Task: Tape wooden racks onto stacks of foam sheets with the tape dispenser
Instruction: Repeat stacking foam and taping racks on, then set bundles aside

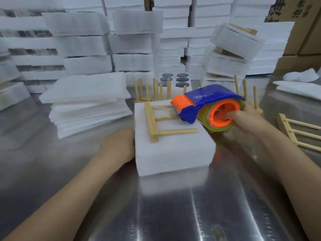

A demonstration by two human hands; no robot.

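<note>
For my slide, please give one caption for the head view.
Right hand holds the dispenser on a rack atop a foam stack; left hand touches the stack's side.

Bare steel table [173, 206] lies open in front; foam stacks [86, 108] and upright racks [152, 91] crowd behind.

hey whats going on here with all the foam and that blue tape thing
A person is taping a wooden rack onto a stack of foam sheets on a metal table. The right hand grips the blue and orange tape dispenser, fingers through the roll's core, its orange nose down on the rack's rungs. The left hand rests against the stack's left side. Loose foam sheets and spare racks lie around.
</note>
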